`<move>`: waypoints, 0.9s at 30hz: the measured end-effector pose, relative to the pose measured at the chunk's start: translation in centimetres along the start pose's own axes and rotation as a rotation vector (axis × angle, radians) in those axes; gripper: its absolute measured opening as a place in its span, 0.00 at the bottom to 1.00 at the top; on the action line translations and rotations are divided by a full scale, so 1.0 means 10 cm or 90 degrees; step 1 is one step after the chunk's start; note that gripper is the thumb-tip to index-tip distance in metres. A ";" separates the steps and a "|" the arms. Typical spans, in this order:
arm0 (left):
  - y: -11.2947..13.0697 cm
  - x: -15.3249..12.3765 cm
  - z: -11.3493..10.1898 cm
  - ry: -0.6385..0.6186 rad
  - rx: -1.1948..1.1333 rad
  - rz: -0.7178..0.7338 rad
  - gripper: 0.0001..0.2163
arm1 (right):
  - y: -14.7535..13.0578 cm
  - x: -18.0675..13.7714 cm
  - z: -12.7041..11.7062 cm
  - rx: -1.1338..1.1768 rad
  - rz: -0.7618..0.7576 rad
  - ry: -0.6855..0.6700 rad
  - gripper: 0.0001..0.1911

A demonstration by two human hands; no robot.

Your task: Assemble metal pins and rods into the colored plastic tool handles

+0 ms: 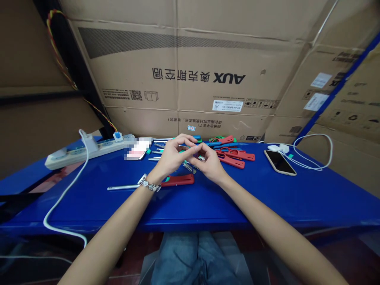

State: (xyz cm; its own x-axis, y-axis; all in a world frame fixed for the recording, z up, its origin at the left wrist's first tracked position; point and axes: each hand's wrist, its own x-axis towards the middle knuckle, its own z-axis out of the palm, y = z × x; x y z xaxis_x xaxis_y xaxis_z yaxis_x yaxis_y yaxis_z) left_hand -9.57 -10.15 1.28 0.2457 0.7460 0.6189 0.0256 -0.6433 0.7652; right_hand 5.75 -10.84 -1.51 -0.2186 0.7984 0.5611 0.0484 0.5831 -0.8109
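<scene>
Jeans (190,257) on my lap sit closest, below the blue table (267,198) edge. Both my bare forearms reach out over it, a metal watch (147,184) on my left wrist. My left hand (172,156) and right hand (209,162) meet over the middle of the table, fingertips pinched together on a small metal part (199,156); it sits right between the two grips, too small to make out its shape. Each grip is narrow, fingers curled in around that piece. Just under my left hand lies a red handle (179,180), flat and smooth, and beside the watch a thin steel rod (123,187). More red handles (234,156) lie in a loose pile just beyond my right hand. Well to the right rests a phone (279,161), face up, with a white cable (314,158) looped near it. A white power strip (86,150) lies at far left. Cardboard boxes (190,79) stand behind.
</scene>
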 end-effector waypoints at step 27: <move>-0.03 0.00 0.02 0.021 -0.020 -0.016 0.11 | 0.04 0.04 0.04 -0.017 0.015 0.032 0.20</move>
State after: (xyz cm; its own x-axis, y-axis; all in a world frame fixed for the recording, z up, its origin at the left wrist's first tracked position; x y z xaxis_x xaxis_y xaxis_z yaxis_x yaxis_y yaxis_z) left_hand -9.33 -9.95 0.99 0.2125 0.7677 0.6046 0.0010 -0.6189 0.7855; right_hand 5.29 -10.29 -1.69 -0.1684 0.8177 0.5505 0.0795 0.5680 -0.8192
